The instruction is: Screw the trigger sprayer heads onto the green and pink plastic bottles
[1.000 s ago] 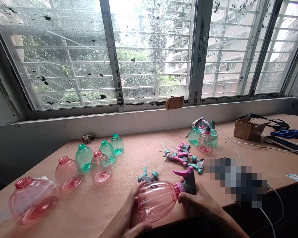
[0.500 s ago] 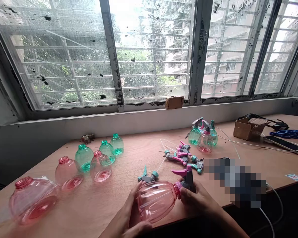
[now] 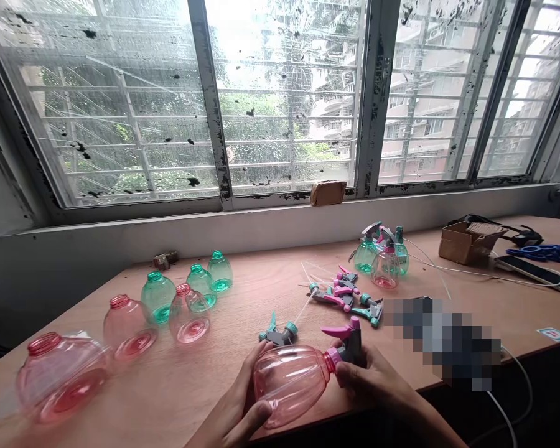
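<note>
A clear pink spray bottle lies on its side between my hands at the table's front edge. My left hand wraps round its base end. At the neck, my right hand grips the pink collar of the grey-and-pink trigger sprayer, whose thin tube shows inside the bottle. Just beyond the bottle lies a loose grey-and-green trigger sprayer. More loose pink and green sprayers are heaped farther back. My right fingers behind the collar are partly hidden.
Several open pink bottles and green bottles stand at the left. Bottles fitted with sprayers stand at the back right. Farther right are a cardboard box, blue scissors, a phone and a blurred-out object.
The pink bottle and both hands have shifted slightly down and left. My left thumb now rests higher on the bottle. The other things have stayed put.
</note>
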{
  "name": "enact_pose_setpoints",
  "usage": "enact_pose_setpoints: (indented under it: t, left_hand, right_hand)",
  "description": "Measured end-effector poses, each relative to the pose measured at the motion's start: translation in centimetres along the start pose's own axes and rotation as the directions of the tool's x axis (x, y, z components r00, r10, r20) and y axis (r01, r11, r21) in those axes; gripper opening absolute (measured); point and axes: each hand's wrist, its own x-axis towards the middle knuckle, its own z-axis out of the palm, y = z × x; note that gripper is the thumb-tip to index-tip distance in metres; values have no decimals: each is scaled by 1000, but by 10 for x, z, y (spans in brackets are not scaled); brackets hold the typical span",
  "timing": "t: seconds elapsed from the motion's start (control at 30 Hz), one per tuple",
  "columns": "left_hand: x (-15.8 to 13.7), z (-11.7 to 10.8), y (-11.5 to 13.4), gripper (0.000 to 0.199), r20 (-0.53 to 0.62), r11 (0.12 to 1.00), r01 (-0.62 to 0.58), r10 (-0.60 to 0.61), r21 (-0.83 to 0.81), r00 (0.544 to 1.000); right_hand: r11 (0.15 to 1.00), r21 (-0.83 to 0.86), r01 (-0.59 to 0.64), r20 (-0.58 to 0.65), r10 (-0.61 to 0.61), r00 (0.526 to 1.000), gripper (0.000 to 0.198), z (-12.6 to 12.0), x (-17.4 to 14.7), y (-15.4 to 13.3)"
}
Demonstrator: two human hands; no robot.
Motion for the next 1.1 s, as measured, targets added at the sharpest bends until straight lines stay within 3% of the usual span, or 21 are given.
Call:
enact_pose_setpoints:
  t: [0.17, 0.47, 0.7, 1.1]
  left_hand:
    - [-1, 3, 2, 85, 2, 996, -14, 14, -83, 1000]
    - [-1, 3, -5, 96, 0, 999, -27, 27, 46, 1000]
    - [4, -2, -23, 82, 19, 996, -92, 92, 9, 996]
    - [2, 1, -24, 93, 13, 996, -81, 82, -48, 997]
  right_hand:
    - [1000, 6, -31, -18, 31, 999, 53, 2, 1, 2]
    - [999, 28, 17, 40, -18, 999, 46, 1, 5, 6]
    - [997, 80, 16, 28, -18, 999, 42, 3, 3, 2]
    - [999, 2, -52, 51, 52, 997, 51, 3, 4, 3]
